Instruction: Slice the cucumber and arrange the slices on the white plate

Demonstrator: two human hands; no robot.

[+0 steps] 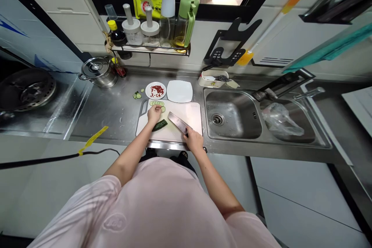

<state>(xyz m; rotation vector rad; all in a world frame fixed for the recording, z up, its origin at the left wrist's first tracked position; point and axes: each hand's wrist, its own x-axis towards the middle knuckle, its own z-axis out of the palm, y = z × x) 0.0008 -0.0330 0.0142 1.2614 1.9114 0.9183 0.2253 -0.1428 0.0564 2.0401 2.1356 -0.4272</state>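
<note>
My right hand [193, 139] is closed around the handle of a kitchen knife [178, 122] with a broad blade, which lies low over the white cutting board [188, 110]. At the board's upper left, my left hand [154, 115] has its fingers pinched together at a cucumber slice [163, 109]. A row of cucumber slices [156, 103] lies just beyond those fingers. The remaining piece of dark green cucumber [159, 124] rests on the board between my left wrist and the blade.
Behind the board are a plate of chopped red pieces [157, 90] and a white square plate [179, 91]. Cucumber scraps [136, 95] lie left of them. A sink [234, 114] is on the right, a lidded pot [99, 71] at left, and a condiment shelf [151, 49] above.
</note>
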